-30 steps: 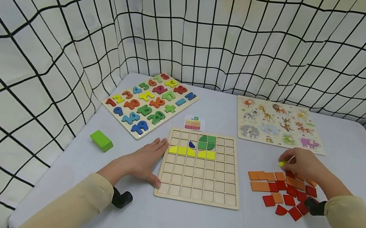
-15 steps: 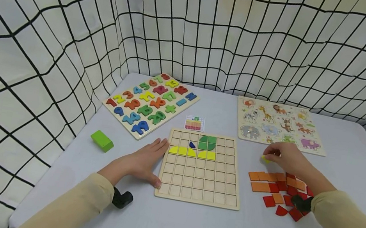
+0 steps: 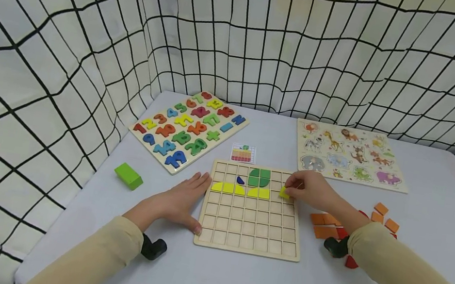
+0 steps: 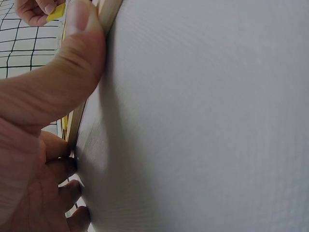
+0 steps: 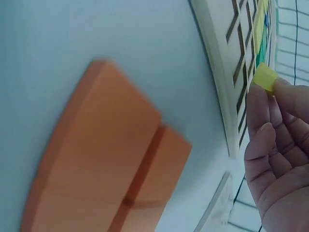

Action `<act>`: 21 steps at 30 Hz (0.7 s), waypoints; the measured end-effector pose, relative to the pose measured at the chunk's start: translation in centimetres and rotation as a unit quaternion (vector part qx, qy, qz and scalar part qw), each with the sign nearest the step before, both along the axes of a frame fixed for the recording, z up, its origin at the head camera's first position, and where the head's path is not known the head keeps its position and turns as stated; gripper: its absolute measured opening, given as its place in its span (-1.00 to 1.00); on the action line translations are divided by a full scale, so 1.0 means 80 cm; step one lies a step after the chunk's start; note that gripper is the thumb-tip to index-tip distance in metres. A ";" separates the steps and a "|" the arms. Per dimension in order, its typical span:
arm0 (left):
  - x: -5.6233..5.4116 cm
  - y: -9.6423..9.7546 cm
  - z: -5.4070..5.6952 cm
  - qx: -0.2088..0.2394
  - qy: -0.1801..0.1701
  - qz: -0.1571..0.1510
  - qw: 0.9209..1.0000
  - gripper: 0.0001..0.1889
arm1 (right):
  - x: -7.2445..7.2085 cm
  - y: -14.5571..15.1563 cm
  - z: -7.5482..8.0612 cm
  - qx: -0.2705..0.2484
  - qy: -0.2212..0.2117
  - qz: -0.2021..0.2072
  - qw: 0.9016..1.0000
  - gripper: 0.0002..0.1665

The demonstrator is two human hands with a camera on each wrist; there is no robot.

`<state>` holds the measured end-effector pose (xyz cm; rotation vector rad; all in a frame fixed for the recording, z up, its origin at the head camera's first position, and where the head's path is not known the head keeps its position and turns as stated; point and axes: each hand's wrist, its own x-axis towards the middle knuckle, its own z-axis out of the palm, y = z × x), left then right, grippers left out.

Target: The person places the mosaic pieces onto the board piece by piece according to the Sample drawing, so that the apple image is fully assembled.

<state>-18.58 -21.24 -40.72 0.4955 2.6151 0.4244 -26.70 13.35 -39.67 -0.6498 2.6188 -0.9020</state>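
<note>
A wooden grid board (image 3: pixel 242 222) lies in the middle of the table. Along one of its upper rows sit yellow tiles (image 3: pixel 228 188), with green tiles (image 3: pixel 259 177) and a small blue piece (image 3: pixel 240 180) above them. My left hand (image 3: pixel 176 201) rests against the board's left edge, thumb at the lower corner and fingers stretched out; the left wrist view shows them touching the rim. Between thumb and fingertips my right hand (image 3: pixel 313 190) pinches a yellow tile (image 5: pixel 265 78) over the board's upper right cells. Whether that tile touches the board I cannot tell.
Orange tiles (image 3: pixel 325 233) and red tiles (image 3: pixel 351 262) lie to the right, partly behind my right arm. A picture card (image 3: pixel 243 153) sits behind the board. Around stand a number puzzle (image 3: pixel 180 135), an animal puzzle (image 3: pixel 351 155) and a green block (image 3: pixel 128 176). Black netting surrounds the table.
My right hand has moved left with the yellow tile, from above the loose tiles to the board's upper right. My left hand has stayed at the board's edge.
</note>
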 end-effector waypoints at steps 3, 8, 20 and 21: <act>0.000 0.000 -0.001 0.000 0.002 -0.001 1.000 0.36 | -0.001 -0.010 -0.003 0.002 -0.006 0.001 1.000 -0.92; 0.000 -0.001 -0.002 0.003 0.006 -0.004 1.000 0.36 | -0.001 -0.022 -0.008 0.013 -0.009 -0.001 1.000 -0.92; 0.000 -0.001 -0.001 0.005 0.005 -0.005 1.000 0.36 | 0.006 -0.039 -0.009 0.057 0.026 0.008 0.998 -0.95; 0.000 -0.001 -0.001 0.005 0.004 -0.005 1.000 0.36 | 0.006 -0.040 -0.009 0.060 0.029 0.007 0.998 -0.95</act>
